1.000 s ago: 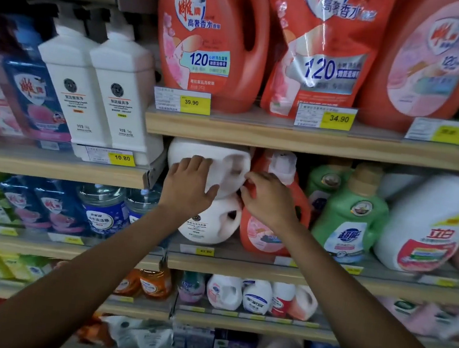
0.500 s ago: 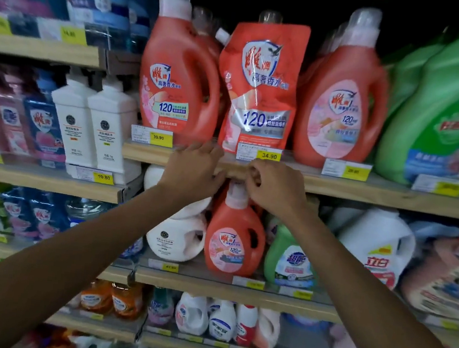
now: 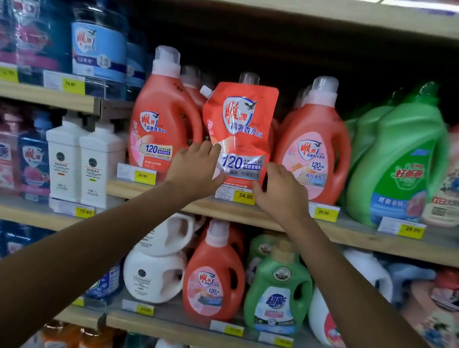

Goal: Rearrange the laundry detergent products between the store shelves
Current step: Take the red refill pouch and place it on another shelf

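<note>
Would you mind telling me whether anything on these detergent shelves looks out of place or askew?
Yes. On the lower shelf, a white plastic jug lies tipped on its side on top of an upright white jug, whereas neighbouring bottles stand upright. One shelf up, a soft red refill pouch stands between rigid red jugs.

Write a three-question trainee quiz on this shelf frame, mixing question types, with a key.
1. True or false: the red pouch stands between the left red jug and the right red jug.
2. Multiple choice: what does the price tag directly below the pouch read? A 39.90, B 34.90, C 28.90.
3. Short answer: which product do the left hand and the right hand flank, one at each lower edge?

Key: 1 true; 2 B; 3 the red pouch.
</note>
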